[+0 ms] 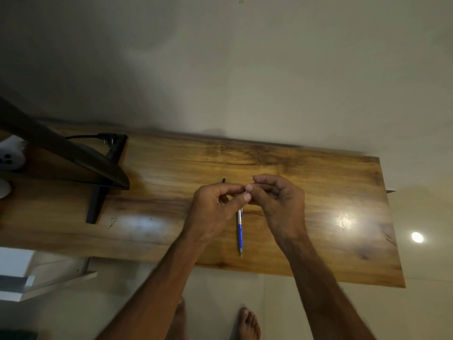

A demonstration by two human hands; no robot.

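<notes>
left hand (213, 209) and right hand (277, 200) met fingertip to fingertip, both pinching small pale part (245, 192) above table (318, 180) middle | blue pen (240, 231) lay toward near edge | part judged light, slippery, best held by its ends

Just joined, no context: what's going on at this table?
A person stands at a wooden table, left hand and right hand brought together just above it, fingertips pinching a small part between them; it is too hidden to identify. A thin dark stick, perhaps a pen piece, pokes out of the left hand's grip. A blue pen lies on the wood under the hands, apparently untouched.
</notes>
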